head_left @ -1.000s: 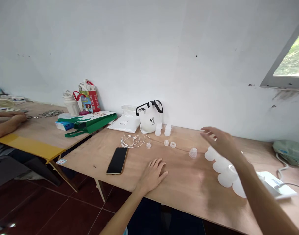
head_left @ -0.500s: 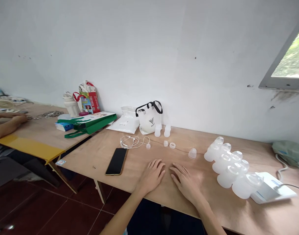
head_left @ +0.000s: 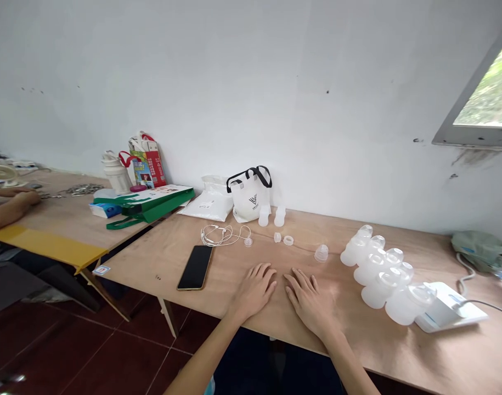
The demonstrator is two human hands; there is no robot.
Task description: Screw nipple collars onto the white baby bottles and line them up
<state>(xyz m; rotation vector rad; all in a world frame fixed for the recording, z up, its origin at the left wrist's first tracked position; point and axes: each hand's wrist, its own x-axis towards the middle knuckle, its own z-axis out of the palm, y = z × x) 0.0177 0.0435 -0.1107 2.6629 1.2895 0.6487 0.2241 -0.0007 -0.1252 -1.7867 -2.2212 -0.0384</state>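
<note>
My left hand (head_left: 254, 291) lies palm down on the wooden table (head_left: 160, 252), fingers stretched out and holding nothing. Beside it my right hand (head_left: 310, 300) rests flat too, its fingers a little spread, with a narrow gap between the hands. Beyond them lie a clear dome cap (head_left: 321, 253), a translucent ring (head_left: 288, 240), a small whitish piece (head_left: 277, 237) and a small clear part (head_left: 248, 242). Two small translucent bottles (head_left: 280, 216) stand farther back. Right of my right hand, several frosted bottles with clear domed caps (head_left: 374, 293) are grouped in rows.
A black-screened phone (head_left: 195, 267) and white earphones (head_left: 221, 236) lie to the left. Against the wall are a white bag with black handles (head_left: 251, 200) and a white plastic package (head_left: 209, 203). A white box with a cable (head_left: 452, 307) sits right. Another person's arm (head_left: 12, 208) rests on the neighbouring table.
The view has shifted slightly, so the things on the table appear a bit higher. Both hands stay resting on the table, and no object has visibly been moved.
</note>
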